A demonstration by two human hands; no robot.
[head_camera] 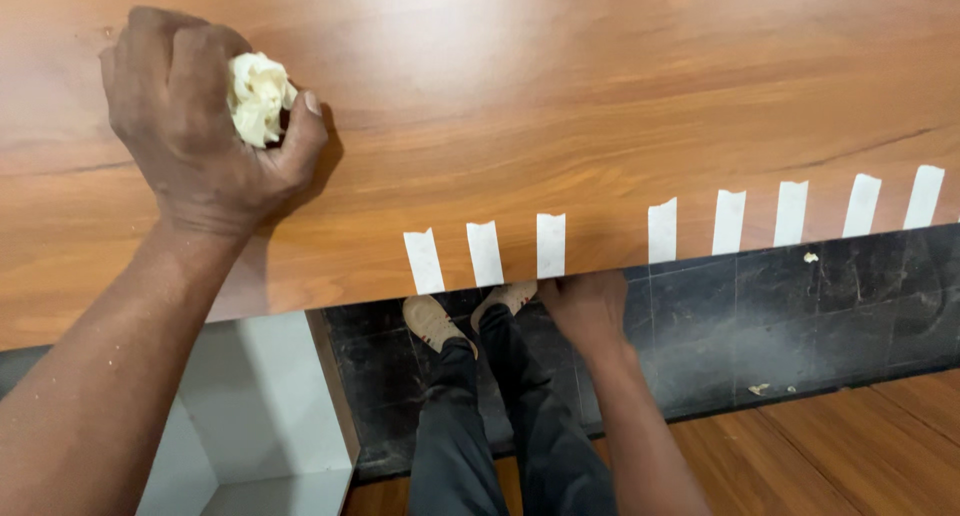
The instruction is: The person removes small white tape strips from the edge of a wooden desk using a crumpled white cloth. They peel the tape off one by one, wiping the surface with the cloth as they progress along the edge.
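My left hand (195, 126) rests on the brown wooden panel (560, 96) at the upper left, fingers closed around a crumpled cream-white wad of tape (257, 96). My right hand (588, 311) reaches under the panel's lower edge, just below a gap in the row of white masking tape strips (550, 244); its fingertips are hidden beneath the edge. Several short strips run along that edge from the middle to the right.
My legs in dark trousers and tan shoes (432, 321) stand on dark floor tiles (780, 316). A white cabinet box (260, 416) sits at the lower left. Brown wood flooring (850, 446) lies at the lower right, with small scraps on the tiles.
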